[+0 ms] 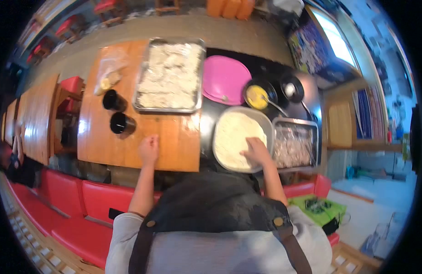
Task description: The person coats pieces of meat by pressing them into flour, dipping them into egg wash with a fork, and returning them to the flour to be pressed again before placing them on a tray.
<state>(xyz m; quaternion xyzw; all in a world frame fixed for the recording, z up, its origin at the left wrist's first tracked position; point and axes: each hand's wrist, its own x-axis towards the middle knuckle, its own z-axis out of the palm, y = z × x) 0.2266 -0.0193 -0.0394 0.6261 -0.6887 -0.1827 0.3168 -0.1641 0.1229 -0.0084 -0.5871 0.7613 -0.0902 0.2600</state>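
My right hand (257, 151) reaches over the near right side of a pale plastic tub (217, 150). Its fingers are apart and touch the cream-coloured powder (237, 134), which looks like flour or fine crumbs. To the right of that hand, a metal tray (317, 137) holds pinkish pieces that look like raw meat (293, 148). My left hand (149, 148) is closed in a loose fist by the near side of the wooden table (174, 146), with nothing visible in it. Beyond it, a large metal tray (137, 98) holds flat, powder-coated pieces (170, 75).
Two black cups (122, 123) and a clear plastic bag (109, 80) are on the left. A pink lid (227, 80) lies behind the tub. A dark bowl with yellow liquid (256, 97) and a spoon, and another dark bowl (292, 88), stand back right. Red benches (101, 196) run along the near side.
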